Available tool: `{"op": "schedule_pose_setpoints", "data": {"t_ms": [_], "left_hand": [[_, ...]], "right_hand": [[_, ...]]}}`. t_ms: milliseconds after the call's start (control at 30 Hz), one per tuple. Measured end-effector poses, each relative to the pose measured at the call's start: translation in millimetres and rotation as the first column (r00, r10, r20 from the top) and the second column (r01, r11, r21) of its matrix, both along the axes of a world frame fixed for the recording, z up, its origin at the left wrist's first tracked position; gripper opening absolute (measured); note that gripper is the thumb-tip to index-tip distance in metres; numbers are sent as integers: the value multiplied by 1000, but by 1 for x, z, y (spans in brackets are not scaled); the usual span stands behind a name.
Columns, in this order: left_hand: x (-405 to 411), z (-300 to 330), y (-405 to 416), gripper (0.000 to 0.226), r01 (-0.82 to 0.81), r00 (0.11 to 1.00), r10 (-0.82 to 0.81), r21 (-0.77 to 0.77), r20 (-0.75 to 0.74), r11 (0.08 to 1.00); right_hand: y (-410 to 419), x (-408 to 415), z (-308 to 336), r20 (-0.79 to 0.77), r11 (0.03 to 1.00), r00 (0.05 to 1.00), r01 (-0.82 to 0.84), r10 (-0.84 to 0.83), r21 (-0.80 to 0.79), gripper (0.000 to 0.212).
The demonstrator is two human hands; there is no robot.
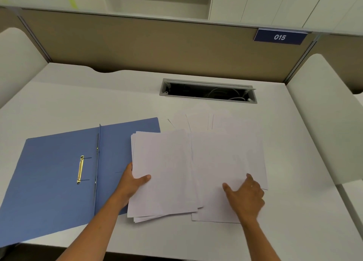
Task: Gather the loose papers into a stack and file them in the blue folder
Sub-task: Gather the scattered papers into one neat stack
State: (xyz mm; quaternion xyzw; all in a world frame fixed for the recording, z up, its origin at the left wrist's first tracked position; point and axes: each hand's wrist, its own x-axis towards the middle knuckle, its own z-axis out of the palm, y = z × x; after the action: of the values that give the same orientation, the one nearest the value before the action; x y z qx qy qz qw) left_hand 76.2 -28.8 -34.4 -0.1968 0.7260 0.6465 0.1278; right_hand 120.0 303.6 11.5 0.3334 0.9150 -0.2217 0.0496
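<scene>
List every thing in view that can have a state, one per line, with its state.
blue folder: open, lying flat on the desk, nothing filed in it
brass fastener: lying flat, no paper on it
gathered stack: uneven, overlapping the folder's right edge
loose sheets: spread on the desk, not yet stacked
left hand: gripping the stack's left edge
right hand: flat on the loose sheets
cable hatch: open

- The blue folder (59,174) runs past the picture's left edge at its near left corner.
- The paper stack (165,172) covers the folder's right edge.
- The left hand (133,182) has its fingers tucked under the stack, only the thumb showing.
- The loose sheets (198,121) toward the desk's far edge are too pale to count, perhaps four.
- The cable tray (208,91) interior is dark; its contents are unclear.
</scene>
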Motion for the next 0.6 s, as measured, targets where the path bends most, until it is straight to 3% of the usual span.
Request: {"op": "schedule_pose_setpoints", "data": {"t_ms": [100, 233, 333, 467, 600], "left_hand": [[-1, -1, 0, 72, -7, 1000, 7, -8, 1, 1000], [0, -1, 1, 71, -7, 1000, 7, -3, -2, 1000], [-1, -1, 1, 72, -7, 1000, 7, 1, -3, 1000], [-1, 0, 3, 71, -15, 1000, 15, -12, -2, 1000], [0, -1, 2, 71, -17, 1000, 17, -11, 4, 1000]], "right_hand": [[14, 8, -4, 161, 994, 985, -79, 67, 71, 105], [13, 9, -5, 218, 992, 974, -89, 67, 91, 114], [11, 5, -4, 200, 995, 978, -79, 66, 57, 117], [11, 3, -1, 77, 990, 997, 4, 6, -138, 113], [15, 1, -1, 49, 968, 999, 29, -17, -248, 104]]}}
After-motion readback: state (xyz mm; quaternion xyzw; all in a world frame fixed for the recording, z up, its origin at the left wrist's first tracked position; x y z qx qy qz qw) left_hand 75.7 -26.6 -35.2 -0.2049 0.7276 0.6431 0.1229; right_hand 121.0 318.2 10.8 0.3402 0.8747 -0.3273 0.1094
